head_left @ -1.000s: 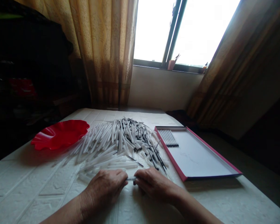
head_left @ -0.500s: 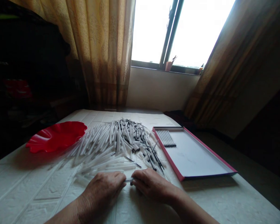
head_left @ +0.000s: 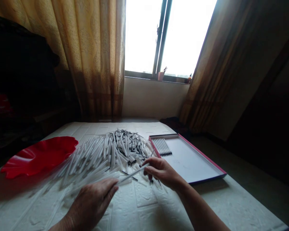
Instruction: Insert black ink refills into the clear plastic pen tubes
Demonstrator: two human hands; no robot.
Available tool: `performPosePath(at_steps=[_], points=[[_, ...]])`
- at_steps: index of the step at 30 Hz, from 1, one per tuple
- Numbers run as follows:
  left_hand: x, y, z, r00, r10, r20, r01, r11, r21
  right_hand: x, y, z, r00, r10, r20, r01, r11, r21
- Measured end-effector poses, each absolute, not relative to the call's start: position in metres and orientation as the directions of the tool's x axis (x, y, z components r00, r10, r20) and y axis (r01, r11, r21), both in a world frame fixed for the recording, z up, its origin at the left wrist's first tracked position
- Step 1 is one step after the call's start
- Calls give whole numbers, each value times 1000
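My left hand (head_left: pixel 95 200) is closed on the lower end of a slim whitish tube (head_left: pixel 132 174) near the front of the table. At the tube's upper end, my right hand (head_left: pixel 159 171) pinches it between thumb and fingers. Just beyond my hands lies a big pile of translucent tubes (head_left: pixel 91 150) mixed with thin black sticks. Right of the pile, a shallow white tray with red and dark edges (head_left: pixel 192 160) holds a neat row of black-tipped tubes (head_left: pixel 162 147) in its back left corner.
A red wavy-rimmed bowl (head_left: pixel 40 155) stands at the left of the white brick-patterned table (head_left: pixel 144 200). Behind the table are curtains (head_left: pixel 96 57) and a bright window. A pink cup with sticks (head_left: pixel 161 75) stands on the sill.
My hands have moved apart, the right one up and to the right, so more of the tube shows between them. The view has shifted, with table objects now farther left.
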State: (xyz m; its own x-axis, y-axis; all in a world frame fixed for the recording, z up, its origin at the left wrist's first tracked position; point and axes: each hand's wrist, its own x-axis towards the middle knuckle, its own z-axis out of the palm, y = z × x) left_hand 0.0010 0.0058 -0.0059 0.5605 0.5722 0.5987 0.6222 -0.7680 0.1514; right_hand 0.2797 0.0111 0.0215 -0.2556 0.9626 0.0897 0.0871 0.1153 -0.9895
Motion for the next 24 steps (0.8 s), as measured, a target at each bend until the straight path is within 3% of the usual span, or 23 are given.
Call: performPosePath(at_steps=[4,8,12,16,20,24], points=[[11,-1,-1,574,640,511,532,-766,362,252,7,21,-161,983,85,-38,80,-996],[21,-11,10,599,643,477,442,-762,473,211,-9,19,-231,972,47,-10,46,-999],[18,-12,4,555,571,605,440,-818,370,220,-3,30,-197,980,36,136,64,-989],[12,-4,-6,492,537,685,520,-812,264,299,32,51,40,998,53,411,32,-911],[12,1,-5,502,489,713,535,-824,188,384,63,57,292,956,26,675,-187,-713],[12,3,-1,513,418,749,520,-846,116,422,78,41,398,918,-7,812,-355,-463]])
